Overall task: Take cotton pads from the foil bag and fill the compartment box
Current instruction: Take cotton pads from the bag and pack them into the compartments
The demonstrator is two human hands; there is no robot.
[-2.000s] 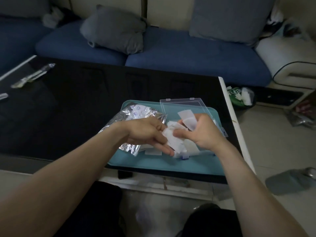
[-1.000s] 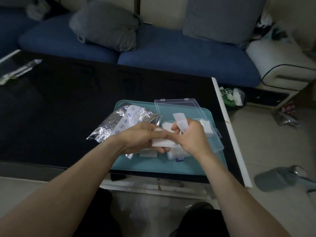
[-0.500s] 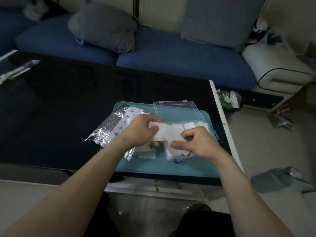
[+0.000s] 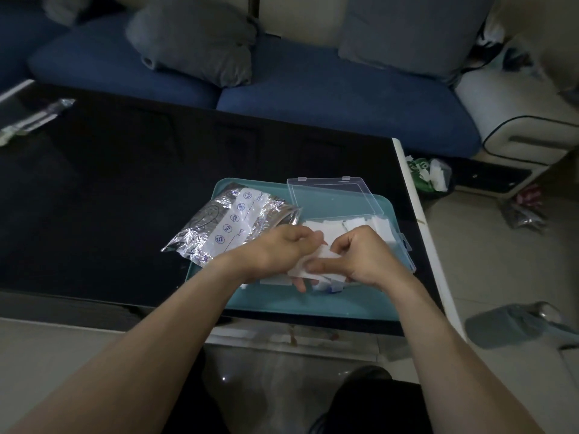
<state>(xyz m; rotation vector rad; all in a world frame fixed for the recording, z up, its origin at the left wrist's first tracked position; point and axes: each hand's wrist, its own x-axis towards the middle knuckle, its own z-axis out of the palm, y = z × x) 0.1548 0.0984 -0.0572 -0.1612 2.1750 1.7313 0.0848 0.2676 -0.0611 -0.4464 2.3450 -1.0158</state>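
Note:
A silver foil bag (image 4: 225,223) with a white label lies on the left of a teal tray (image 4: 300,303). A clear compartment box (image 4: 387,228) with its lid (image 4: 332,195) open stands on the tray's right half; white cotton pads (image 4: 329,228) fill its far compartments. My left hand (image 4: 275,253) and my right hand (image 4: 360,255) meet over the box's near side. Both pinch the same white cotton pad (image 4: 324,255) between fingers and thumbs. The near compartments are hidden under my hands.
The tray sits at the near right corner of a black glass table (image 4: 125,189) with a white right edge. A wrapped item (image 4: 31,120) lies at the table's far left. A blue sofa with grey cushions (image 4: 194,39) stands behind. A small bin (image 4: 429,175) and a slipper (image 4: 513,324) are on the floor, right.
The pad held stretched between my hands has been gathered in as my hands came closer together and lower over the box's near side.

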